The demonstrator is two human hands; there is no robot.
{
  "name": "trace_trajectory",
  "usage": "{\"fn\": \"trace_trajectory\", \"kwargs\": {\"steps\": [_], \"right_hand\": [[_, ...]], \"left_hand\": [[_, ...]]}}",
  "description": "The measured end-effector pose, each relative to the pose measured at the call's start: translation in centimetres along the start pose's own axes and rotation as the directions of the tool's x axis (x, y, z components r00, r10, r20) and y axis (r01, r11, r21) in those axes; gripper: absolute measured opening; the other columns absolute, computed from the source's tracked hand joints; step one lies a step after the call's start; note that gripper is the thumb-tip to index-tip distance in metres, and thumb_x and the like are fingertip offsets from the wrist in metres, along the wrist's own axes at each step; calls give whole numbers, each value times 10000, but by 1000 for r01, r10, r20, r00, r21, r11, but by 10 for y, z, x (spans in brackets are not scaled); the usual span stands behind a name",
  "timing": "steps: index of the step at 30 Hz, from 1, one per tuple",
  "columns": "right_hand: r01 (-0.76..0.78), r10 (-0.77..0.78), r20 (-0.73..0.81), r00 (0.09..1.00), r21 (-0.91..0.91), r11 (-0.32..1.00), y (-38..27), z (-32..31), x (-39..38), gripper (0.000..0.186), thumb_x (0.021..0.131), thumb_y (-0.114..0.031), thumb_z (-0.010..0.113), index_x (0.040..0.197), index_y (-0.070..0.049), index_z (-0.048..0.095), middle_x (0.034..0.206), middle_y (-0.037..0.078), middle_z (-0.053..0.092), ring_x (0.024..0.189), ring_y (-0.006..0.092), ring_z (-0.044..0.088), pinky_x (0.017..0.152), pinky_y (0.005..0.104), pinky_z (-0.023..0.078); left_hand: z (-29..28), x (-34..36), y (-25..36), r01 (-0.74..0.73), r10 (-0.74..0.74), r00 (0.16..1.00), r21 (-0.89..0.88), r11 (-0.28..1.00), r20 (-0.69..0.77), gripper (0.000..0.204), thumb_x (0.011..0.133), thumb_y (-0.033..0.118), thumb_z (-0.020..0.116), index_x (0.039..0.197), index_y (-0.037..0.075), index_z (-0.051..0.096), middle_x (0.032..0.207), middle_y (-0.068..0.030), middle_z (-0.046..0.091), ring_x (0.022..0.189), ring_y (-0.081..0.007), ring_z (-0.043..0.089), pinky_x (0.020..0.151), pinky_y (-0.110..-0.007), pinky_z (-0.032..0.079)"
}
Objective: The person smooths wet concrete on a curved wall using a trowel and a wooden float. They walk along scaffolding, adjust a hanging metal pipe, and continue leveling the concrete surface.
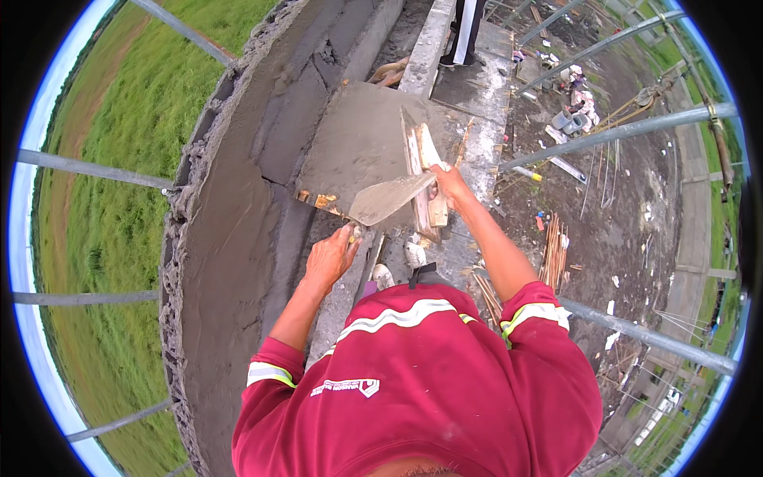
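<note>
My right hand [451, 184] is closed around the handle end of a pointed trowel [389, 200], whose broad blade is coated in grey mortar and points left. My left hand [330, 258] is closed by the near corner of a mortar-covered board [358, 131], just below the trowel's tip. Something small and pale shows at its fingertips, too small to make out. Rough wooden pieces [425, 179] stand beside the board, next to my right hand, partly hidden by the trowel.
A freshly plastered wall [226, 207] with a ragged top curves along my left. Metal scaffold pipes [648, 334] cross on the right, above ground with debris and buckets [568, 122]. Another person's legs [463, 36] stand ahead on the walkway. Grass [119, 215] lies beyond the wall.
</note>
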State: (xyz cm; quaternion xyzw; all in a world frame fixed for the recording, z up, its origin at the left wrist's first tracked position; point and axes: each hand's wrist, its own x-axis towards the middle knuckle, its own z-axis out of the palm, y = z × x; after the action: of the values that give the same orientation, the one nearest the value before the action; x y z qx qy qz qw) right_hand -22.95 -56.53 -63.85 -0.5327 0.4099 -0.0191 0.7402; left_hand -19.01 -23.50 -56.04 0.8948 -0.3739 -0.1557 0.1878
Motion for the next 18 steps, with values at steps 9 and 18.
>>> {"fn": "trace_trajectory", "kwargs": {"steps": [9, 18], "right_hand": [[312, -193, 264, 945, -549, 776, 18, -50, -41, 593, 958, -404, 620, 1367, 15, 524, 985, 177, 687, 843, 238, 662, 742, 361, 523], [469, -351, 312, 883, -550, 691, 10, -70, -38, 521, 933, -390, 646, 1232, 35, 614, 1107, 225, 698, 1049, 296, 667, 910, 392, 488]], "left_hand": [[-32, 40, -46, 165, -214, 976, -484, 859, -48, 615, 976, 395, 613, 1347, -85, 514, 1154, -283, 670, 1072, -344, 665, 908, -406, 493], [-17, 2, -41, -19, -12, 996, -349, 937, -85, 453, 969, 309, 627, 1230, -59, 592, 1007, -262, 690, 872, -410, 658, 830, -421, 497]]}}
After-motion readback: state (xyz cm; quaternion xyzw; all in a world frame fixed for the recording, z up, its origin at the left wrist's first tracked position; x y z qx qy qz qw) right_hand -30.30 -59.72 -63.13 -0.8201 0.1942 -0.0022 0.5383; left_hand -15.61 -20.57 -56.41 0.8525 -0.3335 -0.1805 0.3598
